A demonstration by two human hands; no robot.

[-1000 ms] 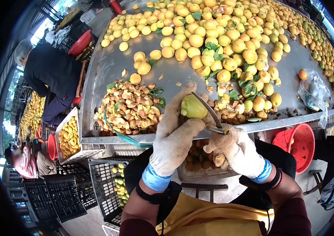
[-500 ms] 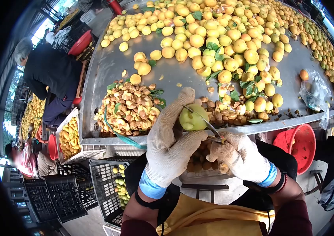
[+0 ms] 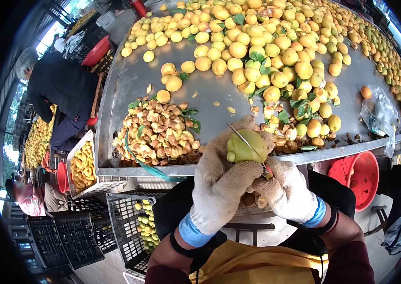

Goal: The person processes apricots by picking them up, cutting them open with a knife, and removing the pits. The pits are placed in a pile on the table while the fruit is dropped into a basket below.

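My left hand [image 3: 217, 184], in a white knitted glove with a blue cuff, is closed around a pale green, peeled-looking fruit [image 3: 239, 151]. A small stub sticks out at the fruit's lower left. My right hand [image 3: 291, 191], gloved alike, grips a small knife [image 3: 268, 174] by its handle, of which a red and yellow bit shows. The thin blade lies slantwise across the fruit's upper face, its tip pointing up and left. Both hands are close together at the near edge of the metal table [image 3: 200, 113]. To their left is a heap of brownish-yellow peel pieces [image 3: 155, 132].
Many yellow fruits [image 3: 238, 49] with some leaves cover the table's far part. A plastic bag [image 3: 379, 111] lies at right; a red bucket [image 3: 363, 182] stands below. Black crates [image 3: 127, 227] and a crate of yellow pieces [image 3: 83, 165] are at left, near a bending person [image 3: 63, 90].
Both hands, with the fruit and knife, have moved a little right. The fruit has been turned, so its stub now faces lower left. The fingers of both hands are now closer together.
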